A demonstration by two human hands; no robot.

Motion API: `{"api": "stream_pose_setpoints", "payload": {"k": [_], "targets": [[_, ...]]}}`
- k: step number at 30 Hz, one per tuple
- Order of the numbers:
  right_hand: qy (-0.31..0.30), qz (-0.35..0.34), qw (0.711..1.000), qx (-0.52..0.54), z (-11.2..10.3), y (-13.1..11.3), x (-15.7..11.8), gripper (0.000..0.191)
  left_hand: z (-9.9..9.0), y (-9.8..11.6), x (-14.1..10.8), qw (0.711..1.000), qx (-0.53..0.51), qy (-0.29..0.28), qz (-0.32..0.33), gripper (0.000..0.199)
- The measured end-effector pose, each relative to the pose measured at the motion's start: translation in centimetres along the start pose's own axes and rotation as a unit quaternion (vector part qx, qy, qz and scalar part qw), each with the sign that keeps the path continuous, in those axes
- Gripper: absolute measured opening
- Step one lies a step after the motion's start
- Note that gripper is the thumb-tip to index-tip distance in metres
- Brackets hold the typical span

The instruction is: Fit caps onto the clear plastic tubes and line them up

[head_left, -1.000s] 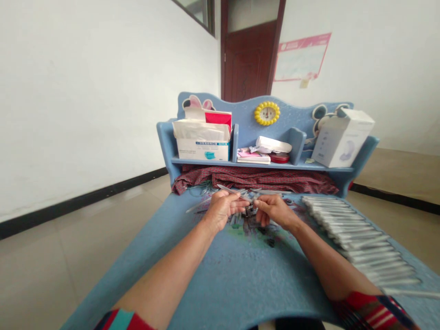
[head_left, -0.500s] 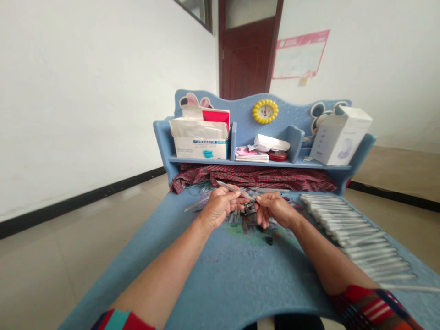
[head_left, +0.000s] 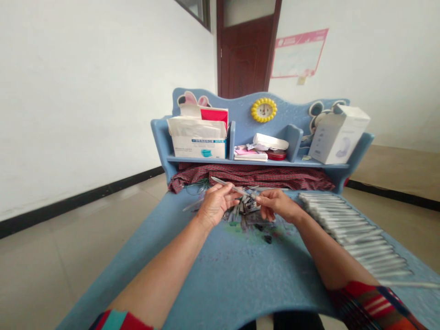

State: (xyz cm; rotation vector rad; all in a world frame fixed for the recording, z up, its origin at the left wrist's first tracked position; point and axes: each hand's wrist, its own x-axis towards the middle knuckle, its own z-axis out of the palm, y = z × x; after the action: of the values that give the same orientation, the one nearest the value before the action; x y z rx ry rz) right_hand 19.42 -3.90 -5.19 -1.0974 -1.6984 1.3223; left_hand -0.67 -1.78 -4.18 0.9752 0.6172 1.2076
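The pen [head_left: 220, 182], a slim, pale stick, is held off the desk at the centre of the frame, slanting from upper left down to the right. The left hand [head_left: 215, 205] pinches its shaft between thumb and forefinger, the other fingers loosely extended. The right hand [head_left: 277, 204] has thumb and forefinger closed on the lower right end, its remaining fingers curled under. Whether a separate part sits in that right-hand pinch cannot be told. The step in hand is judged to be two-handed handling at that end; the next move appears to call for a steady left hold, with fine control from the right fingertips. Below and between the hands lies a pile of small parts [head_left: 237, 211], dark and pale, too jumbled to itemise. One dark scrap [head_left: 267, 239] lies apart, just below centre. At the right of the frame, a row of pens [head_left: 347, 231] is laid side by side on the blue desk [head_left: 237, 279]. Beyond the hands, a checked cloth [head_left: 261, 176] is bunched beneath the shelf [head_left: 206, 160], which bears a mask box [head_left: 192, 146] on the left and a white box [head_left: 338, 137] on the right.
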Motion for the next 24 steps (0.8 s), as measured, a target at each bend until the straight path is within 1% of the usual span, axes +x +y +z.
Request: {"api": "stream_pose_setpoints", "payload": {"k": [2, 3, 6, 8, 10, 12, 13, 15, 17, 19, 21, 24], "targets": [[0.011, 0.02, 0.994, -0.104, -1.1, -0.3, -0.3, 0.025, -0.2, 0.4, 0.1, 1.0, 0.014, 0.022, 0.008, 0.008], [0.004, 0.038, 0.988, -0.151, -1.6, -0.3, -0.4, 0.021, -0.3, 0.6, 0.1, 0.999, 0.025, 0.031, 0.009, 0.008], [-0.04, 0.103, 0.959, -0.26, -2.6, 0.0, -0.6, 0.009, -0.5, 1.0, 0.1, 0.997, 0.063, 0.041, 0.007, 0.007], [-0.062, 0.137, 0.937, -0.314, -2.7, 0.5, -0.6, 0.007, -0.5, 1.1, 0.0, 0.995, 0.094, 0.035, 0.003, 0.008], [-0.071, 0.156, 0.92, -0.352, -2.6, 0.8, -0.4, 0.007, -0.4, 1.0, -0.1, 0.991, 0.131, 0.025, -0.001, 0.012], [-0.073, 0.154, 0.916, -0.364, -2.4, 1.0, -0.3, 0.005, -0.4, 0.9, -0.2, 0.985, 0.171, 0.009, -0.006, 0.017], [-0.071, 0.143, 0.921, -0.357, -2.3, 1.0, -0.3, 0.003, -0.4, 0.9, -0.2, 0.981, 0.192, -0.004, -0.011, 0.019], [-0.059, 0.103, 0.943, -0.312, -2.2, 0.8, -0.3, 0.001, -0.2, 0.8, -0.4, 0.971, 0.234, -0.043, -0.03, 0.023], [-0.038, 0.057, 0.972, -0.223, -2.0, 0.4, -0.3, 0.004, 0.1, 0.8, -0.6, 0.956, 0.272, -0.094, -0.06, 0.026], [-0.024, 0.026, 0.993, -0.116, -1.8, 0.1, -0.3, 0.01, 0.4, 0.7, -0.9, 0.939, 0.301, -0.141, -0.087, 0.026], [-0.024, 0.009, 0.999, -0.028, -1.5, -0.1, -0.2, 0.02, 0.8, 0.6, -1.1, 0.921, 0.331, -0.175, -0.105, 0.025], [-0.016, -0.023, 0.999, 0.034, -1.4, -0.2, -0.1, 0.028, 1.2, 0.5, -1.3, 0.883, 0.404, -0.216, -0.102, 0.026]]}}
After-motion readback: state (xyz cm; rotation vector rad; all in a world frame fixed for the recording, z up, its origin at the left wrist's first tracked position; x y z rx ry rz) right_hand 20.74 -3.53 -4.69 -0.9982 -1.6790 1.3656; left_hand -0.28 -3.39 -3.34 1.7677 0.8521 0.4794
